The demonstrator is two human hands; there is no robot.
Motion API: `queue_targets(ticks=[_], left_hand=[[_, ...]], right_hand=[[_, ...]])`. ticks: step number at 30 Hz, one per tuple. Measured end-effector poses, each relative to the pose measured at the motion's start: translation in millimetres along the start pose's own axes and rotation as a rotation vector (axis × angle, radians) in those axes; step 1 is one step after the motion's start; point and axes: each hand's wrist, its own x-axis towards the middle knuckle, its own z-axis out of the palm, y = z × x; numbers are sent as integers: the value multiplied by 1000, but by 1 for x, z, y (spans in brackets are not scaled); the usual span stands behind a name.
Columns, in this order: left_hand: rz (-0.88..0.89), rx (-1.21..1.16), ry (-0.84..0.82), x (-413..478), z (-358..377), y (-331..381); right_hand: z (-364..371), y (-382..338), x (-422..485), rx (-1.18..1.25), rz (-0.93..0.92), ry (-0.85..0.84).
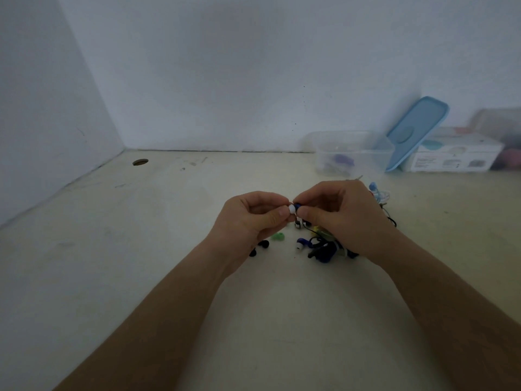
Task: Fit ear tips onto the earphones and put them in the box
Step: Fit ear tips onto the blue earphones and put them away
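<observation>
— Pale walls (225, 80) are met in a corner by a cream tabletop (141, 249), and a round hole (140, 162) is seen in it near the left wall. What is held above it?

— A white ear tip (292, 209) is pinched between thumb and forefinger of the left hand (251, 218). A dark blue earbud (298, 206) is gripped by the fingertips of the right hand (341, 215), and the tip is pressed against its end. Whether it is fully seated cannot be told.

— Where is the rest laid?

— A tangle of earphone cables (327, 249) is spread on the tabletop under the right hand. A second blue earbud (301, 245), with a white tip fitted, is seen at its left edge. Two black ear tips (263, 244) are laid close together below the left hand, and a green ear tip (277, 237) is found between them and the tangle. A light blue earphone (373, 186) is partly hidden behind the right hand.

— Is the box seen?

— A clear plastic box (366, 158) is set at the back right, near the wall, lid off and well apart from the hands; something purple is made out inside, blurred. A light blue lid (417, 131) is leaned against a white carton (451, 156) just to its right. A further clear container (501, 128) at the far right edge is too blurred to be read.
</observation>
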Motion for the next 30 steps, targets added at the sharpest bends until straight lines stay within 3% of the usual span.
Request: queue_targets(ticks=[6,10,15,20,30], left_hand=[[20,48,1,-1,-1,0],[129,286,-22,-4,1,5],[200,420,-75,-6,3,8],[268,658,-64,-4,1,7],[357,1293,-96,2,12,-1]], right_hand=[[2,1,0,-4,18,-2],[0,-2,-1,36,55,3],[-6,-9,-3,49,92,25],[-10,-12,-3,-105,33,15],[-33,-34,-9,-750,131,-529]])
